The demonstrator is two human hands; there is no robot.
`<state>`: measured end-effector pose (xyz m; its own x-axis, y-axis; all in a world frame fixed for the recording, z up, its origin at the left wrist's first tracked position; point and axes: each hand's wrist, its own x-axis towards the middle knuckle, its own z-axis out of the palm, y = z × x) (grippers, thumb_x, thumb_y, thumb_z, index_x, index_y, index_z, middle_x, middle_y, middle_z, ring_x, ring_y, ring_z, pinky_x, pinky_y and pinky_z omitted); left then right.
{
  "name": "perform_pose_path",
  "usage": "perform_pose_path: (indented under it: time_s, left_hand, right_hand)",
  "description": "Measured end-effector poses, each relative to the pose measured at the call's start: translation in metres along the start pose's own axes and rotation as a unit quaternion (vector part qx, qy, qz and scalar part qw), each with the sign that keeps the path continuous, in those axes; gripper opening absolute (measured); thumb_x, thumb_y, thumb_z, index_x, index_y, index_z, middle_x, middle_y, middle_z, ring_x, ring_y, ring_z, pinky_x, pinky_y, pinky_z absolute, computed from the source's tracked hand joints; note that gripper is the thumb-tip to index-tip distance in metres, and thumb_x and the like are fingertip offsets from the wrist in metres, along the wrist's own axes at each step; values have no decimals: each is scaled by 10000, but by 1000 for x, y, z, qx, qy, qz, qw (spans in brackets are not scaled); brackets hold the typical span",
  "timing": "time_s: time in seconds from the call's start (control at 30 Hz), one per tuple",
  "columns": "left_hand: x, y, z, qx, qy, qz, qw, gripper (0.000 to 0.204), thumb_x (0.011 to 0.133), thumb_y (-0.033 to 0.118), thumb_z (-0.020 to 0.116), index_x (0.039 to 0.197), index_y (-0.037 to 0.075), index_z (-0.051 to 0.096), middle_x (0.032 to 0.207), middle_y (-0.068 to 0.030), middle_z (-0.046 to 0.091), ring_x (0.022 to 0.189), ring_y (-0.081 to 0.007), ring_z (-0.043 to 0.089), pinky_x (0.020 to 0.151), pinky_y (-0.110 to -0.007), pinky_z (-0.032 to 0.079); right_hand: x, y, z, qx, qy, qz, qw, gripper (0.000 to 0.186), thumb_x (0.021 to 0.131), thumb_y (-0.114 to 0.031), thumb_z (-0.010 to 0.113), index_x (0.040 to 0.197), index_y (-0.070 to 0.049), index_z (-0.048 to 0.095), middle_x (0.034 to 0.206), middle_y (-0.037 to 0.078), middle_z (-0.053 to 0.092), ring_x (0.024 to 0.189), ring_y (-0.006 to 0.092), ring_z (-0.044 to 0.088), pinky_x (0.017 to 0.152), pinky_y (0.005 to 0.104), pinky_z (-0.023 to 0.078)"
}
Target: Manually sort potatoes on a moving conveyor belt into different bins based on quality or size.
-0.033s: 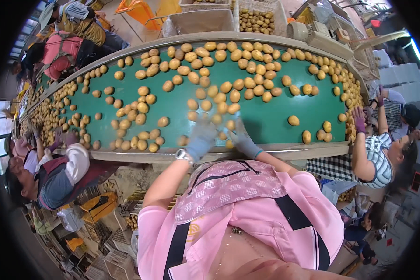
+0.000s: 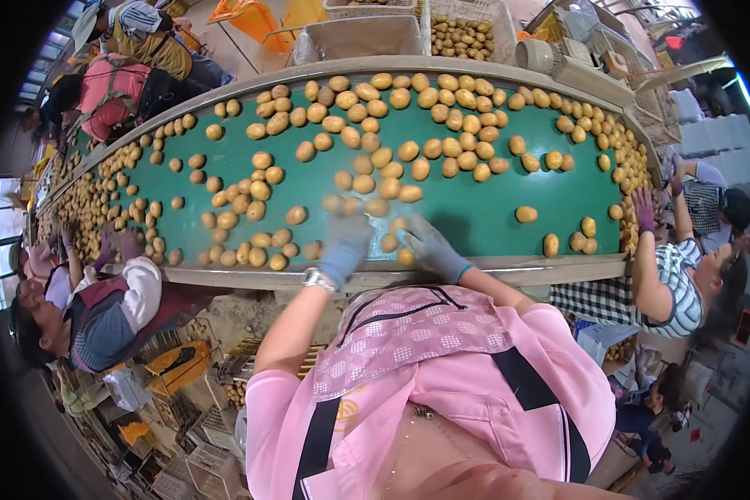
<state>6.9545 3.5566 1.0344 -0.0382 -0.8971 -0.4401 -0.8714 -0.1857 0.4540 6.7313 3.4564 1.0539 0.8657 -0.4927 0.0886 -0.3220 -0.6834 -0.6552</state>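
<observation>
Left hand (image 2: 345, 243) shifted leftward, grip too blurred to tell, while the right hand (image 2: 433, 248), fingers loosely spread, lay beside potatoes (image 2: 389, 242) on the green belt (image 2: 487, 223) along its near rim (image 2: 529, 270), which apparently retained them.

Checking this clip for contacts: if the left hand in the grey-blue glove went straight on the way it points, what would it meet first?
The left hand would probably meet the blurred, rounded, yellow-brown potato just ahead of it; blur and unclear depth hide whether they touch.
</observation>
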Motion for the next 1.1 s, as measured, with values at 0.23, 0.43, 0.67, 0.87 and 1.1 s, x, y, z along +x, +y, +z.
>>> perform_pose_path:
  time_s: [0.23,0.43,0.67,0.87,1.1]
  left_hand:
    - [-119,-156,-16,18,327,-277,903,249,926,170,683,1165,136,747,1456,-130,620,1414,-439,483,1211,-571,341]
    - [-114,-99,-2,-112,434,-115,887,255,950,100,621,1168,91,752,1345,-159,662,1365,-397,543,1178,-574,375]
    - [-92,-65,0,-132,322,-19,937,262,895,208,730,1143,127,753,1287,-100,701,1384,-406,524,1208,-576,333]
    - [-109,-96,7,-105,363,-89,922,206,947,151,667,1132,111,747,1285,-72,707,1312,-395,564,1175,-577,380]
    - [-130,-120,-1,-142,358,-99,918,201,949,172,687,1134,123,751,1361,-84,680,1394,-388,527,1206,-587,350]
  right_hand:
    - [84,61,-89,-330,233,162,900,400,934,-205,701,1296,-40,663,1261,191,686,1184,403,643,1021,492,514]
    - [89,45,-22,-372,48,191,907,375,894,-391,693,1082,-76,615,1036,164,624,1013,357,600,897,503,490]
    - [106,-33,84,-66,-147,59,985,385,877,-360,754,1139,-89,676,1113,119,666,1069,315,625,935,445,497]
    - [203,-19,106,427,-282,133,849,223,1065,-247,609,1211,-83,649,1055,57,654,993,218,670,921,370,567]
    - [474,94,2,469,115,251,839,476,1070,-493,557,1231,-51,633,1054,132,721,1006,285,717,881,448,588]
